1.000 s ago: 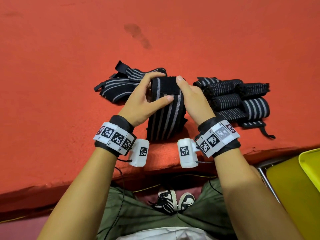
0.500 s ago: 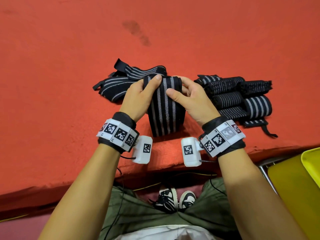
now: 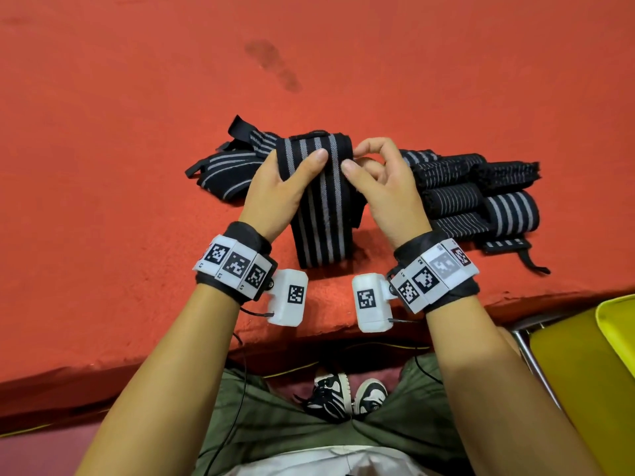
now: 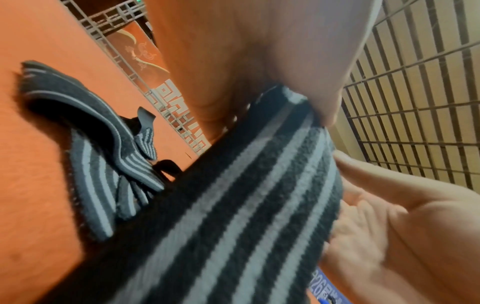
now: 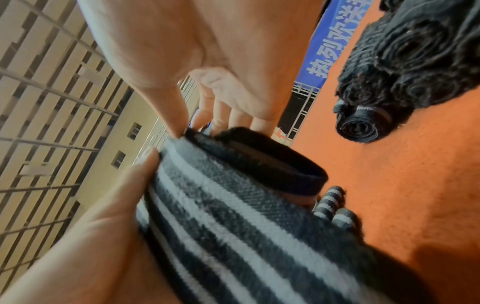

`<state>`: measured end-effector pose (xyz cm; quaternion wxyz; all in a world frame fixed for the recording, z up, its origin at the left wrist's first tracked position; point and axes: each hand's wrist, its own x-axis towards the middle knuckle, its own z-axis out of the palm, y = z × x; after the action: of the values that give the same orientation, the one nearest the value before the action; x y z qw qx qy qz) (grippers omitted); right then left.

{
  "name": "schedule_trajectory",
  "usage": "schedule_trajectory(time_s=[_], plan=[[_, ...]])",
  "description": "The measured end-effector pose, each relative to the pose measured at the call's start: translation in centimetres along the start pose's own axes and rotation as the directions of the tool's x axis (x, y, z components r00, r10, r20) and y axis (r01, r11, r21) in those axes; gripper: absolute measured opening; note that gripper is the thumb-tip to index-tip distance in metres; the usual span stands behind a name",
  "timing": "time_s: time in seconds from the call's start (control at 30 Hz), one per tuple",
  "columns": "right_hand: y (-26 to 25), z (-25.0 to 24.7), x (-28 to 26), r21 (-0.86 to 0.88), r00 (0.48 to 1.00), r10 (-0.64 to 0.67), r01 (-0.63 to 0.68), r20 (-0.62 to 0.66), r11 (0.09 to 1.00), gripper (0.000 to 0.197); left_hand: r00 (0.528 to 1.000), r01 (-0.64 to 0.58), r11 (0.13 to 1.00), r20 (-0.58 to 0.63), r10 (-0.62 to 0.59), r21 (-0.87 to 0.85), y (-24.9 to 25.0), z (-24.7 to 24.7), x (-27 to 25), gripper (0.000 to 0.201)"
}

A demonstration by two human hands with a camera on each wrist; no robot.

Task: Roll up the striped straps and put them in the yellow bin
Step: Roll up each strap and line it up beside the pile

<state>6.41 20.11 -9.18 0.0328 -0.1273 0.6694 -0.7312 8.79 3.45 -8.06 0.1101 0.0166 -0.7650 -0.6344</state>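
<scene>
The red table (image 3: 137, 166) filled most of the view, its felt-like top carrying all the straps. At about four o'clock, off the table's near edge, sat the yellow bin (image 3: 580, 379), well apart from the straps and with its inside hidden. At two o'clock from the hands lay a pile of rolled straps (image 3: 481, 194), packed against one another, and at ten o'clock a heap of loose straps (image 3: 220, 173) lay unrolled. Between the two, the striped strap (image 3: 321, 201) was held up at its top end, its lower length hanging down to the table. The left hand (image 3: 278, 194) had its grip closed on the strap's left edge, thumb across the striped face and fingers behind. The right hand (image 3: 388, 187) pinched the top right corner between thumb and forefinger, the other fingers curled behind the fold.
</scene>
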Motion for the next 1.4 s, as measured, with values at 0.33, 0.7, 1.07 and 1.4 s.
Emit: schedule_trajectory(time_s=[0.33,0.7,1.07,1.4], plan=[[-1.1,0.5,-0.6,-0.006,0.996,-0.082,0.082,0.033,0.997,0.016,0.996,-0.004,0.991,-0.086,-0.008,-0.132,1.4,-0.1,-0.1,0.058],[-0.6,0.8,-0.2,0.01,0.992,-0.053,0.052,0.114,0.999,0.009,0.994,-0.002,0.992,-0.113,-0.013,-0.127,1.1,-0.2,-0.1,0.049],[-0.8,0.6,0.1,-0.325,0.998,0.053,-0.042,0.022,0.945,0.021,0.988,-0.066,0.998,-0.137,0.066,0.009,0.3,-0.4,0.0,0.032],[0.8,0.4,0.1,-0.421,0.974,0.222,-0.182,0.047,0.889,0.019,0.988,-0.094,0.994,-0.127,0.086,-0.063,1.6,0.4,-0.4,0.045]])
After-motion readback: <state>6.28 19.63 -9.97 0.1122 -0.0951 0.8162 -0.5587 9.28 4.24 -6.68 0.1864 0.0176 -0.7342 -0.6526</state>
